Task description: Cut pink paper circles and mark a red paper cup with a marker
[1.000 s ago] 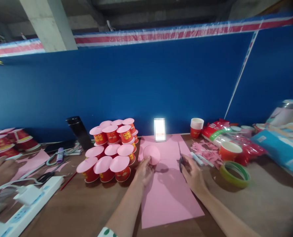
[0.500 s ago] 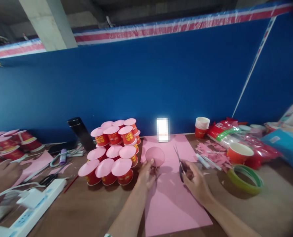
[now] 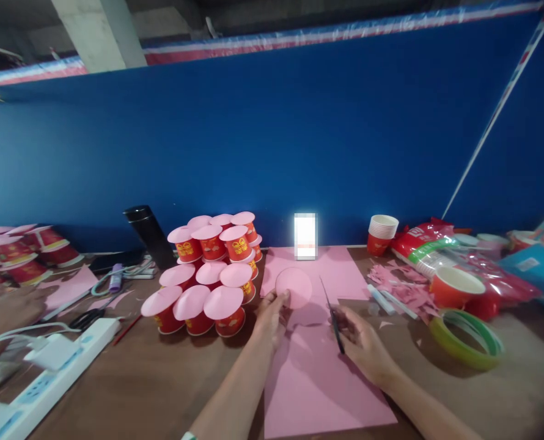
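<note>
Left hand (image 3: 272, 308) is pinched on the lower-left edge of the pink disc (image 3: 294, 287), thumb in front and fingers behind; the disc is lifted off the worktop (image 3: 162, 391) with its flat face turned toward the camera. Right hand (image 3: 361, 336) is closed round the handles of the scissors (image 3: 332, 311). Their long axis runs from the hand up and away, leaning a little left, with the tips toward the blue wall. The blades read as one thin line, so probably together, but too thin to be sure. Key relation: the disc sits left of the scissor tips and slightly farther away, near them but apart, no contact. The left hand is the one on the disc; the right hand is well apart from it, with only the tool reaching that way. Both hands hover over the pink sheet (image 3: 318, 379), which lies lengthwise away from the person, its far end near the lit phone (image 3: 305, 236). Just left of the left hand is the pile of red cups (image 3: 208, 269) capped with pink discs. To the right are pink scraps (image 3: 395, 284), an open red cup (image 3: 455, 287) and a green tape ring (image 3: 467, 339).
</note>
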Motion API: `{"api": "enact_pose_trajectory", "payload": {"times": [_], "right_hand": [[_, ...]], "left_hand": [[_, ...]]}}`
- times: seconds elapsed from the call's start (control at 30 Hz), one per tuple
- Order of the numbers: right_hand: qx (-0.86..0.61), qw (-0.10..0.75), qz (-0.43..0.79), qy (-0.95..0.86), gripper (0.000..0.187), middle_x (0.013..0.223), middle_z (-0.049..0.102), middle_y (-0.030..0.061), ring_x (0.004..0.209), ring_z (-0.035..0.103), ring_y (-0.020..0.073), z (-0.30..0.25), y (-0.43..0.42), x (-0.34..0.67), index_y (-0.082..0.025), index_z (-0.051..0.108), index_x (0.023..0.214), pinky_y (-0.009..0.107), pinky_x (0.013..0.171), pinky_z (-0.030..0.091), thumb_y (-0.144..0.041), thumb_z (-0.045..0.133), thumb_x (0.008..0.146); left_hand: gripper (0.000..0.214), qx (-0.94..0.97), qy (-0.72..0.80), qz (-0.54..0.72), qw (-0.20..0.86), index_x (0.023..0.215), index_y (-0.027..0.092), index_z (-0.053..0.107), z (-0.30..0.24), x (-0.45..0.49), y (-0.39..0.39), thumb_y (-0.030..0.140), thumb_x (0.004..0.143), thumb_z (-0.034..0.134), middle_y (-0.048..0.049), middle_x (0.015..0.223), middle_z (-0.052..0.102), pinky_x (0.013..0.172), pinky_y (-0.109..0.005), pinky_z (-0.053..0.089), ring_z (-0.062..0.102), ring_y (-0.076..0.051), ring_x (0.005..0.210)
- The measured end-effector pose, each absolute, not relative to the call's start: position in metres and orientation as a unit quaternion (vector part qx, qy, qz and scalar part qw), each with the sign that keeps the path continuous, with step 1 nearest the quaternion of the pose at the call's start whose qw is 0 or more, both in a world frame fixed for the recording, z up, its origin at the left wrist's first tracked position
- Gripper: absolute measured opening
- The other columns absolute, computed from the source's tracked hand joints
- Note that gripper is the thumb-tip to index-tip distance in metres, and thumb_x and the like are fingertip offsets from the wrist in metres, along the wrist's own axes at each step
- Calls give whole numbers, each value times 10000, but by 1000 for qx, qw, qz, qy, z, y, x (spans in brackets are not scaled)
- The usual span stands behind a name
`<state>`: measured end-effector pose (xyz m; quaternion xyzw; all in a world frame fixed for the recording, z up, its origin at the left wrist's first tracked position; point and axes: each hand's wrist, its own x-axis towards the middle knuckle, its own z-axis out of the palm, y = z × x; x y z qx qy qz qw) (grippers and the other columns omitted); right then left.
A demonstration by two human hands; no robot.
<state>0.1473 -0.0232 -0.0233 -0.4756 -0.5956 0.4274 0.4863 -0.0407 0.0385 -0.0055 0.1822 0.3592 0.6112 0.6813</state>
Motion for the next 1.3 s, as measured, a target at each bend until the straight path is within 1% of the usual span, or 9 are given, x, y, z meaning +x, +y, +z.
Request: {"api": "enact_pose_trajectory", "payload": {"times": [0.17,0.3,0.4,0.53,0.6,0.77,0.93,1.1,1.3], "right_hand": [[-511,428,411,-622,460,1101,666,102,786,658,180,-8,-33,144,-176,578,1210,270,663,554,-334,656,786],[-522,413,401,-629,452,1125,653,108,852,663,205,2,-38,143,-185,573,1214,281,676,562,-359,630,801],[-520,400,405,-636,462,1091,662,108,862,662,211,2,-38,145,-170,562,1230,270,655,556,-360,611,811],[-521,376,397,-656,478,1041,667,93,872,646,207,0,-38,148,-158,554,1237,259,670,537,-373,614,815],[-521,360,402,-661,470,997,670,79,843,638,196,-1,-38,148,-153,554,1225,252,661,528,-379,617,818],[-515,340,432,-658,423,874,656,47,768,621,180,1,-39,146,-148,570,1173,239,605,516,-396,594,831],[-509,338,435,-661,434,854,655,49,758,618,180,6,-38,145,-135,588,1164,252,637,520,-403,604,822],[-497,337,454,-658,460,829,649,41,745,621,184,3,-38,145,-153,593,1193,240,572,519,-434,597,829],[-500,347,468,-641,478,819,663,44,744,619,184,2,-38,144,-142,595,1211,244,589,523,-404,607,811]], "left_hand": [[320,155,353,641,664,806,180,581,-5,-42,39,169,594,820,18,752,676,600,-184,513,629,-79,628],[317,159,351,647,658,806,172,591,-1,-42,38,147,587,819,37,693,655,553,-150,487,597,-53,566],[320,157,342,641,669,829,168,609,3,-42,36,117,587,811,34,692,658,538,-136,478,591,-45,550],[288,154,346,631,677,795,154,613,7,-41,36,92,588,804,31,639,644,474,-120,437,545,-30,474],[281,149,353,638,667,792,152,617,7,-41,37,83,589,797,22,658,656,489,-118,439,566,-36,502],[314,160,366,650,647,811,166,625,5,-41,36,114,564,812,16,720,671,602,-147,473,625,-64,625],[346,184,381,635,646,788,170,617,5,-37,31,173,528,846,27,722,661,609,-148,457,602,-52,622],[360,208,388,625,644,798,177,623,4,-31,27,223,521,849,31,710,655,616,-169,461,586,-58,607],[361,225,391,627,635,785,179,613,4,-28,25,248,523,852,25,713,638,614,-178,456,566,-61,606]]}}
